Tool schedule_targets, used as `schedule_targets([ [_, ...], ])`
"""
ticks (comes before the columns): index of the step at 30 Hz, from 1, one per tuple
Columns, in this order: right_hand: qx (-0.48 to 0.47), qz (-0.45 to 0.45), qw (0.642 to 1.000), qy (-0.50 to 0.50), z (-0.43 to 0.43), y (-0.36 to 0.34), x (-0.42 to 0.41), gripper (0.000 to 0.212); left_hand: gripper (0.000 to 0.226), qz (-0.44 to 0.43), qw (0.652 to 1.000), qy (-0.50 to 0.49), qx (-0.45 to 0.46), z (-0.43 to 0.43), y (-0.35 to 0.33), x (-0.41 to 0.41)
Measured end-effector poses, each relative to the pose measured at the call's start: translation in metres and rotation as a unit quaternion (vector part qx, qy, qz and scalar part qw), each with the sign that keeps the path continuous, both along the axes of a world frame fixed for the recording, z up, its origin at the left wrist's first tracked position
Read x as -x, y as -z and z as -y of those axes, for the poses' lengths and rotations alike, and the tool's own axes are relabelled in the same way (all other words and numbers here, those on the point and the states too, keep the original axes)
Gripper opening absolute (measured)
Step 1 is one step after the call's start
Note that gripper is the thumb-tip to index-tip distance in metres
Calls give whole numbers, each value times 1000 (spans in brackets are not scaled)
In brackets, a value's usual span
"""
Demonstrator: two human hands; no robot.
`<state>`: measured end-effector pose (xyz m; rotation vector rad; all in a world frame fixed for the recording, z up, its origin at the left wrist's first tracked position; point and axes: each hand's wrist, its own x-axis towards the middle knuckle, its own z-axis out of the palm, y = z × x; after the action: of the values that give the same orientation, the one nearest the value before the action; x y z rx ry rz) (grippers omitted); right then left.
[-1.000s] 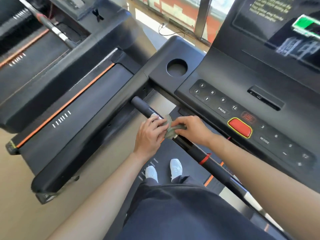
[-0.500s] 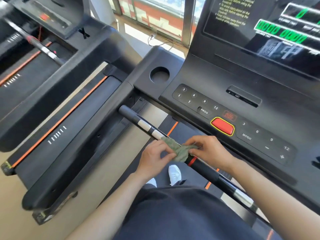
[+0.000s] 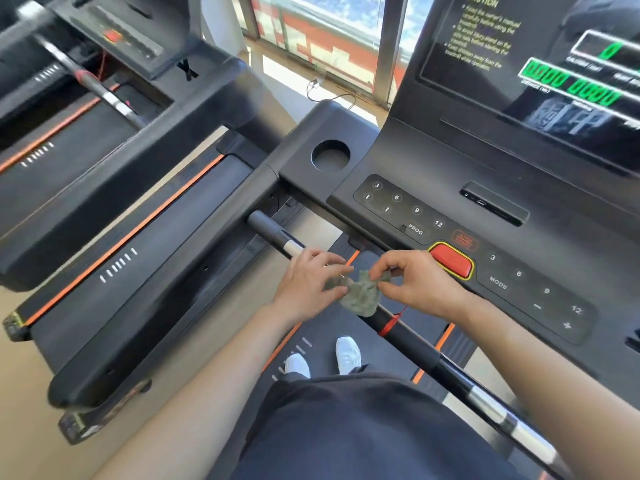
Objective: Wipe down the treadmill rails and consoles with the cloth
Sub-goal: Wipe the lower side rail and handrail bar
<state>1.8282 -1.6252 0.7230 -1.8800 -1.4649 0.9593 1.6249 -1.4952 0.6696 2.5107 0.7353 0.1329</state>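
Both hands are on the cloth (image 3: 360, 294). The left hand (image 3: 308, 282) pinches its left edge between thumb and curled fingers, and the right hand (image 3: 419, 282) pinches its upper right corner. The small grey-green rag sags crumpled between them. It hangs right over the black handrail (image 3: 412, 341), near the middle of the bar, just up from the red clip (image 3: 391, 322). Whether it touches the bar cannot be told from the head view.

A two-handed pinch at opposite edges looks like a hold for opening or refolding the rag, not for rubbing. Wiping a round bar would want the palm wrapped over it, so I judge this a pause to find a fresh face.

The console (image 3: 512, 258) sits just beyond the knuckles, with its red stop button (image 3: 452, 261) close to the right hand (worth avoiding a hard press there, as the green digits on the display are lit). The person stands on the belt (image 3: 346, 323), white shoes (image 3: 348, 355) showing below the bar, which puts both rail and keypad in easy reach.
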Motion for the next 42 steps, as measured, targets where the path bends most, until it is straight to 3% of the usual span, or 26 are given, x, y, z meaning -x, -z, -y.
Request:
schedule_targets([
  [5, 92, 107, 987, -73, 6, 13, -2, 4, 14, 60, 998, 6, 8, 0, 7, -3],
  [7, 113, 132, 983, -65, 5, 17, -1, 18, 17, 88, 989, -66, 95, 2, 1, 0],
  [10, 90, 145, 984, -50, -2, 17, 5, 12, 23, 110, 937, -168, 287, 7, -8, 5],
  [13, 62, 114, 989, -73, -17, 14, 13, 44, 15, 170, 893, -192, 370, 7, -23, 9],
  [14, 52, 98, 991, -78, -23, 13, 15, 45, 13, 183, 884, -199, 382, 5, -29, 10],
  [19, -15, 93, 993, -65, -49, 6, 10, 8, 16, 203, 891, -245, 325, -8, -49, 17],
  [27, -170, 79, 980, 64, -81, -11, 4, 5, 13, 257, 862, -368, 235, -42, -79, 38],
  [30, -200, 81, 976, 44, -81, -15, 3, 9, 13, 283, 842, -413, 201, -43, -84, 45],
  [34, -127, 118, 984, -37, -57, 3, 6, 9, 15, 180, 855, -435, 219, -15, -46, 58],
  [36, -20, 167, 981, -95, -39, 15, 6, 5, 18, 84, 851, -434, 284, 8, -20, 61],
  [39, 190, 201, 945, -175, -22, 22, 4, 10, 18, -20, 835, -410, 366, 34, 6, 55],
  [41, 216, 197, 945, -145, -22, 22, 2, 13, 11, 21, 786, -474, 397, 41, 10, 43],
  [42, 190, 188, 957, -114, -24, 22, 2, 14, 9, 66, 737, -514, 433, 41, 11, 36],
])
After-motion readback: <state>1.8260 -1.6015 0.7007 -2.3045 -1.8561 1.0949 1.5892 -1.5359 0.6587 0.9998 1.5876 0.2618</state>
